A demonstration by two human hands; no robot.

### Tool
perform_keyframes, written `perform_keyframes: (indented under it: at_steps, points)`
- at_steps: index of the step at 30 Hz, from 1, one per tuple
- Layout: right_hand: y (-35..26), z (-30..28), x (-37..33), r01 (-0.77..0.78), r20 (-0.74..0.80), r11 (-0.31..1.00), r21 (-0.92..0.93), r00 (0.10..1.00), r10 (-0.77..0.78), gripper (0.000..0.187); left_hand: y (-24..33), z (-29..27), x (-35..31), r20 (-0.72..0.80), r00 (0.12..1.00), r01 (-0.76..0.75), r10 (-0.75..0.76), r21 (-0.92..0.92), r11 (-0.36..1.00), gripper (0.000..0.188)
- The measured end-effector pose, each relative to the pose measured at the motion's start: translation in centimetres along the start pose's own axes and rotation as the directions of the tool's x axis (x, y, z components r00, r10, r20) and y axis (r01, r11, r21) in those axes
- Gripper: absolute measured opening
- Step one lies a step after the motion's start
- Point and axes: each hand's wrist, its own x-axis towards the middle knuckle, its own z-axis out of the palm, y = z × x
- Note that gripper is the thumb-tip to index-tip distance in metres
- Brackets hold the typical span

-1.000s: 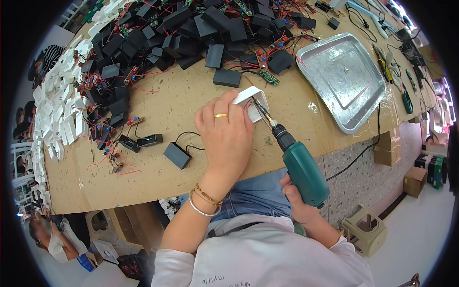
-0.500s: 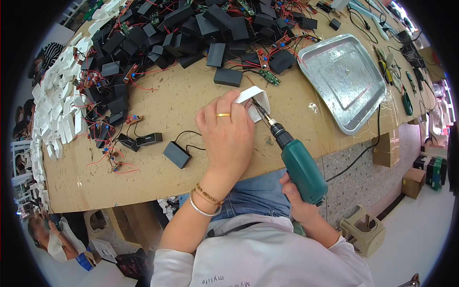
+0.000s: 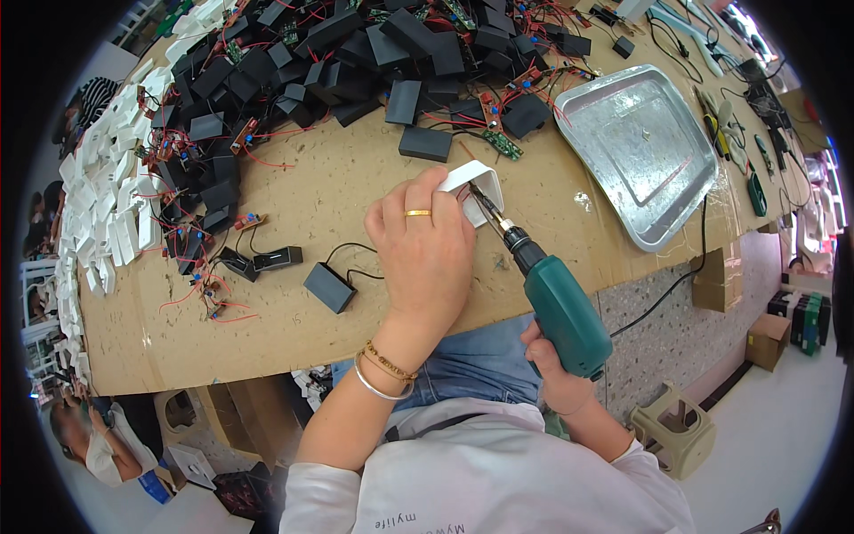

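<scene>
My left hand (image 3: 420, 249) grips a white plastic housing (image 3: 481, 171) over the cardboard-covered table, its open side turned toward the right. In my right hand (image 3: 553, 367) is a green electric screwdriver (image 3: 567, 316), held by its handle. The tool's bit reaches inside the housing; the spot it touches is too small to make out. Beside my left wrist lies a black box (image 3: 330, 287) with two black wires that run toward my left hand and out of sight under it.
A metal tray (image 3: 654, 160) lies at the right. Black boxes with red-wired circuit boards (image 3: 356, 53) are heaped at the back, white housings (image 3: 111, 196) at the left. Pliers (image 3: 712, 125) lie beyond the tray. A plastic stool (image 3: 673, 433) stands on the floor.
Both hands stay almost where they were, with the bit inside the housing. The screwdriver's body has shifted very slightly to the right.
</scene>
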Motion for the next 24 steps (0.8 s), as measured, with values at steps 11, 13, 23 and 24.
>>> perform_keyframes:
  at_steps: [11, 13, 23, 24]
  points:
    - [-0.28, 0.14, 0.09, -0.033, -0.033, 0.998, 0.050, 0.999, 0.034, 0.029, 0.08, -0.04, -0.02, 0.002, 1.000, 0.006, -0.006, 0.011, 1.000, 0.021]
    - [-0.34, -0.01, 0.12, -0.048, -0.015, 0.998, 0.040, 0.999, 0.048, 0.030, 0.00, 0.03, -0.06, 0.010, 1.000, 0.009, -0.009, 0.012, 1.000, 0.021]
    - [-0.45, -0.26, -0.10, -0.032, -0.010, 0.994, 0.105, 0.999, 0.033, 0.034, 0.08, 0.03, -0.11, 0.017, 1.000, 0.008, -0.008, 0.015, 1.000, 0.023]
    - [-0.41, -0.34, -0.19, -0.031, -0.010, 0.994, 0.105, 0.999, 0.032, 0.034, 0.07, 0.02, -0.10, 0.017, 1.000, 0.010, -0.010, 0.017, 1.000, 0.023]
